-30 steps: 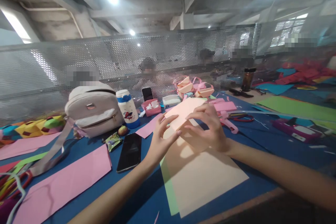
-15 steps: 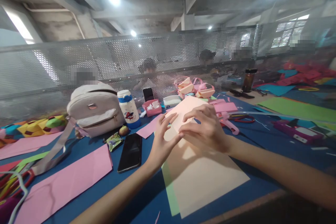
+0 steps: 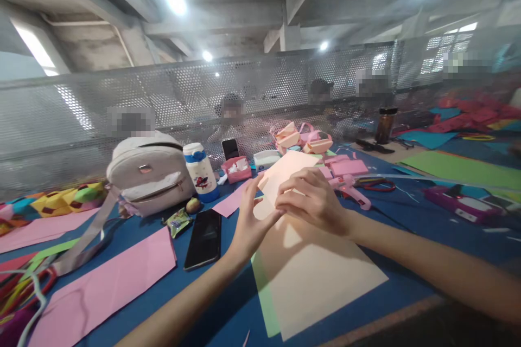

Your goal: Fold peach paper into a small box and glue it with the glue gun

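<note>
Your left hand (image 3: pixel 254 218) and right hand (image 3: pixel 312 199) grasp the pale-peach rectangular paper sheet (image 3: pixel 292 165) near its closest end, presumably to steady it, right of the black rectangular glass-faced smartphone (image 3: pixel 203 239).

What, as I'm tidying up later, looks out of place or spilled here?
Nothing looks spilled. Slightly odd: food near pink paper, namely a green snack packet and apparently a fruit; also a thin pink scrap lying loose on the blue table.

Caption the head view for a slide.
Left hand and right hand hold a peach paper piece above a larger peach sheet on a blue table.
</note>
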`<state>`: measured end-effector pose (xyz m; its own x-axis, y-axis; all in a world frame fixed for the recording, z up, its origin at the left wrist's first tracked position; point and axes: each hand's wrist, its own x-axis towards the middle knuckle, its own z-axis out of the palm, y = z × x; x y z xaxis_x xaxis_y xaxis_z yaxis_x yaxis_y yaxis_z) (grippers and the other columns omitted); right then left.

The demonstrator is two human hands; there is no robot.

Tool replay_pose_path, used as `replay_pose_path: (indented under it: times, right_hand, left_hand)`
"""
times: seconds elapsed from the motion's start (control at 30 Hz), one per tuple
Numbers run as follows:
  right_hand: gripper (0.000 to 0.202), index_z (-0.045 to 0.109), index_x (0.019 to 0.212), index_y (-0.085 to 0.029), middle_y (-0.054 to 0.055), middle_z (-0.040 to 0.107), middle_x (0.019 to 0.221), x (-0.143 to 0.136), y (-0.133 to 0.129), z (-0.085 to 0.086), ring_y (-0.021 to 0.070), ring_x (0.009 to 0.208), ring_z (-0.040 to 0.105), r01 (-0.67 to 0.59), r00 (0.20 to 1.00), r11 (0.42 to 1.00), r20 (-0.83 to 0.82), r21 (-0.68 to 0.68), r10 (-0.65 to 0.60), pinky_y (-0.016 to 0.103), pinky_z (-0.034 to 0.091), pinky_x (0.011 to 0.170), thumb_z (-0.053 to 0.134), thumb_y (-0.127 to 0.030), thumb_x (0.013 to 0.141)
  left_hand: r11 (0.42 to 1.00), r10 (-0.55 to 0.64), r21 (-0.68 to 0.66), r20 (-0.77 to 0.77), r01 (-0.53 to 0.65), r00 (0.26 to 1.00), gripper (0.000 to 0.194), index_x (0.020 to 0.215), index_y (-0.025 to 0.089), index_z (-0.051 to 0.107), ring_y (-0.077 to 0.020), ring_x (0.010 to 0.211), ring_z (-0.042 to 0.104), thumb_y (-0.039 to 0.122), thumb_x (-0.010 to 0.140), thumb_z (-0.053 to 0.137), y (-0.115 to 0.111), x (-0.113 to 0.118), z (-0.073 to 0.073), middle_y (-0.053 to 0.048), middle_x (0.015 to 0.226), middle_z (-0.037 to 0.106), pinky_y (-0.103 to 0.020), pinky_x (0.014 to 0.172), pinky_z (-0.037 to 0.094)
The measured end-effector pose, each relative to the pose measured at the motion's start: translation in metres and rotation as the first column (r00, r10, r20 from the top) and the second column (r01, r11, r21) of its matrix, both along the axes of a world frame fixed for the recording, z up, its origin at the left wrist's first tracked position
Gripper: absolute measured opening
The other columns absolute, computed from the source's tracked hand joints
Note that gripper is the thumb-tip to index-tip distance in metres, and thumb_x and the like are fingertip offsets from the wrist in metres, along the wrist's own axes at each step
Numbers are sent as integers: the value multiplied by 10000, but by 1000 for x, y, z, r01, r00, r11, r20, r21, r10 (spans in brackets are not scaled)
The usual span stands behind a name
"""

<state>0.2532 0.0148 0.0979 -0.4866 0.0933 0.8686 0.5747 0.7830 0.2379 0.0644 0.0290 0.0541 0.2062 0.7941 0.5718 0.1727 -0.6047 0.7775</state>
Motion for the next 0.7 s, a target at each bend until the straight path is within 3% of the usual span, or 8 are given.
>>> replay_pose_path:
  times: [0.33, 0.7]
  right_hand:
    - [183, 646, 836, -223, -20, 740, 956, 0, 6, 6, 168, 927, 557, -23, 991, 997, 135, 69, 14, 322, 369, 899, 560, -154, 983]
    - [49, 682, 972, -243, -6, 739, 958, 12, 9, 7, 190, 943, 565, 22, 998, 997, 56, 69, -26, 334, 395, 860, 642, -260, 950]
  left_hand:
    - [999, 27, 21, 6, -27, 1000, 751, 1418, 351, 374, -326, 1373, 447, 454, 784, 765, 0, 2, -1, -88, 1499, 458, -514, 1075, 413]
    - [998, 44, 33, 60, -46, 997, 816, 1451, 339, 339, -338, 1394, 408, 463, 770, 771, 3, 1, 0, -107, 1548, 387, -537, 1084, 402]
